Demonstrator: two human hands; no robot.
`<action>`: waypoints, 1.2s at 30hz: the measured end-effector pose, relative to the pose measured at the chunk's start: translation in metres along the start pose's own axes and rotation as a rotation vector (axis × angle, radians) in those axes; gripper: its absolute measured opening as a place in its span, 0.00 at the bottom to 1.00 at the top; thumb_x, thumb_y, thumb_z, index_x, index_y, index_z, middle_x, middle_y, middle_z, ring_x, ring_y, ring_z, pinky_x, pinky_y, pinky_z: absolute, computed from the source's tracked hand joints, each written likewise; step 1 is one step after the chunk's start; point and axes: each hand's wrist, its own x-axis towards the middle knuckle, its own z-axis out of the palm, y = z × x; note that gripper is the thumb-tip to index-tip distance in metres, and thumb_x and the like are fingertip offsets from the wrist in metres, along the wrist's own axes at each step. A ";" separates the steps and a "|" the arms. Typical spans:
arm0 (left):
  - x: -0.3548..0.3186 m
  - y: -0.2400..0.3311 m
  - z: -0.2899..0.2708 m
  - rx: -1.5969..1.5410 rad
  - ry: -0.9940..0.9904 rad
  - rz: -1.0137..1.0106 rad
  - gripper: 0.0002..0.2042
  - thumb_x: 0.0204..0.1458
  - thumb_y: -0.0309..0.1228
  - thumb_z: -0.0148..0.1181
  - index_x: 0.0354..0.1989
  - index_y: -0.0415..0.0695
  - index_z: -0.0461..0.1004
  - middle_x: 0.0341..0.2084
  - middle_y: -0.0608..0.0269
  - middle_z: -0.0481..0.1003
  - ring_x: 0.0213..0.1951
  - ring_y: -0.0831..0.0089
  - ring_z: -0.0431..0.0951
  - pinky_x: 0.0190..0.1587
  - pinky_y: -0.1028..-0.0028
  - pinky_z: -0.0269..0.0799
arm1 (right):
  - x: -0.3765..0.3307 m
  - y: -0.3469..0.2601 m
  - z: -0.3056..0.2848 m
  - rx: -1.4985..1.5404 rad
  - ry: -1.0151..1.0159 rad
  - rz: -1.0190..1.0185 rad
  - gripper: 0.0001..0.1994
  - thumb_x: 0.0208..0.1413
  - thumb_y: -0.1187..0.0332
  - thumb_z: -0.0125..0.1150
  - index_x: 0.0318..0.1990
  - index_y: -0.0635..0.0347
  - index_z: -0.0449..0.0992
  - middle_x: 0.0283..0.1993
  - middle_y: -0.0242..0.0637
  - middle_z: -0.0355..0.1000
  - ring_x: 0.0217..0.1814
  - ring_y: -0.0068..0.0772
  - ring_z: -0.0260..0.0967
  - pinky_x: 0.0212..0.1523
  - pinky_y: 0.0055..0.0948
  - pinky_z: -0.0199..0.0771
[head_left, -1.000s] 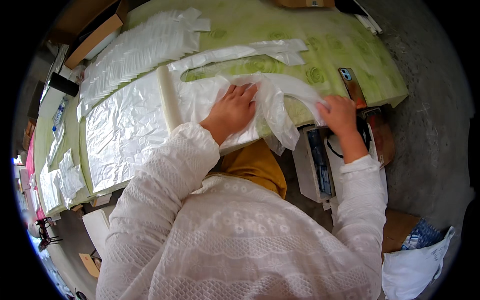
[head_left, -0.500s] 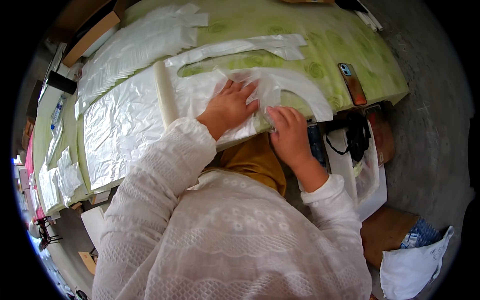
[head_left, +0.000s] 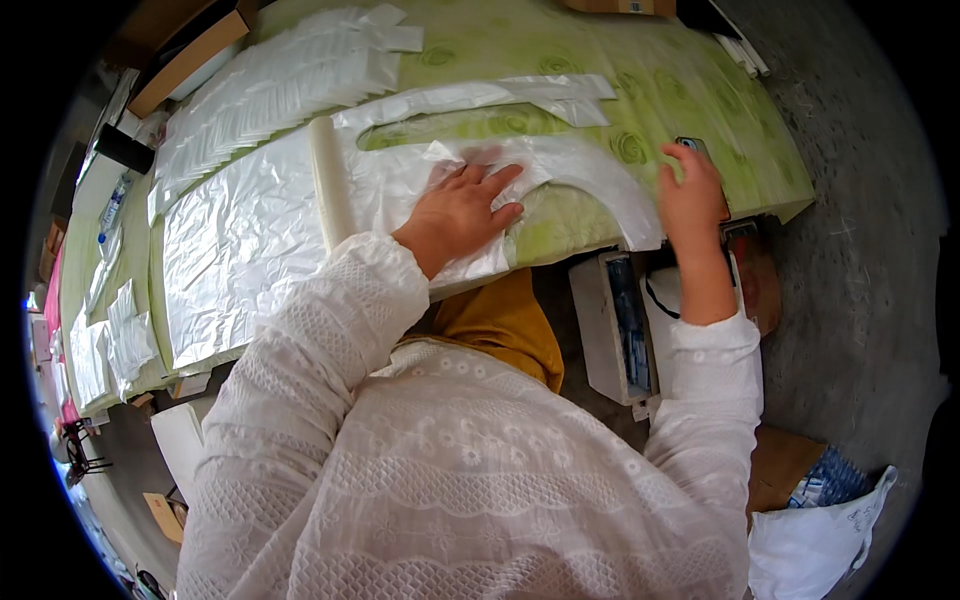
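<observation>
Left hand (head_left: 462, 205) is laid flat, fingers spread, on a clear plastic bag (head_left: 560, 175) spread over the green patterned table (head_left: 640, 90); the bag's curved strip runs right toward the right hand (head_left: 688, 190); that hand is seen at the table's right edge by a phone (head_left: 690, 146), grip cannot be told; a stack of bags (head_left: 270, 80) lies far left; a cardboard box (head_left: 185, 60) is seen beyond; a white box (head_left: 610, 325) sits below the near edge.

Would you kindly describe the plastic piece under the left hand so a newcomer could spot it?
Start at the green table. Near its front edge, the left hand presses flat on a clear plastic piece. Unlike the straight stacked sheets farther back, it curves in an arch.
</observation>
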 end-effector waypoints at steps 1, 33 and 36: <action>0.000 -0.001 0.000 0.012 0.002 -0.001 0.30 0.65 0.55 0.46 0.74 0.61 0.57 0.74 0.53 0.55 0.74 0.50 0.55 0.76 0.54 0.41 | 0.001 -0.024 0.001 0.090 0.039 -0.136 0.15 0.54 0.72 0.63 0.50 0.56 0.79 0.53 0.43 0.76 0.58 0.51 0.70 0.61 0.45 0.68; 0.002 -0.010 0.011 0.010 0.247 0.166 0.29 0.63 0.52 0.52 0.71 0.55 0.65 0.74 0.57 0.56 0.74 0.56 0.52 0.75 0.57 0.44 | -0.031 -0.050 0.080 0.356 0.031 0.332 0.19 0.56 0.73 0.60 0.56 0.50 0.76 0.36 0.44 0.77 0.39 0.47 0.75 0.42 0.43 0.76; 0.002 -0.009 0.013 0.016 0.256 0.175 0.29 0.64 0.51 0.52 0.71 0.56 0.64 0.74 0.57 0.55 0.74 0.56 0.52 0.75 0.57 0.44 | -0.053 0.003 0.072 0.544 0.193 0.631 0.22 0.56 0.74 0.62 0.60 0.55 0.73 0.40 0.36 0.74 0.41 0.34 0.73 0.46 0.33 0.74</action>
